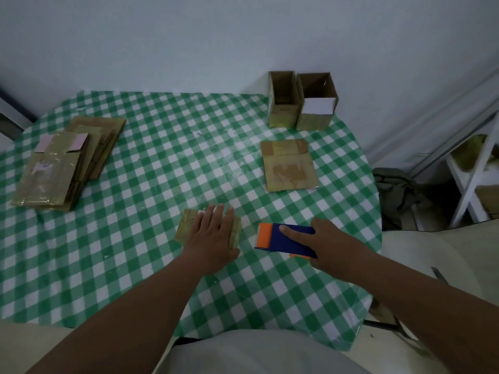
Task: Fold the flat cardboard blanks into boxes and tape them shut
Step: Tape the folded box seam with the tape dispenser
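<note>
A small folded cardboard box [186,225] lies near the table's front middle. My left hand [213,236] rests flat on top of it, fingers straight, hiding most of its top. Just to the right, a blue and orange tape dispenser [272,236] sits on the cloth. My right hand [324,244] grips the dispenser from its right side, index finger stretched along the top. A stack of flat cardboard blanks [62,163] lies at the far left. A single flat blank [289,166] lies right of centre.
Two open cardboard boxes [302,103] stand upright at the back right by the wall. The round table wears a green and white checked cloth [162,171]. A white shelf frame [472,179] and dark cloth bundle [397,190] stand off the table's right edge.
</note>
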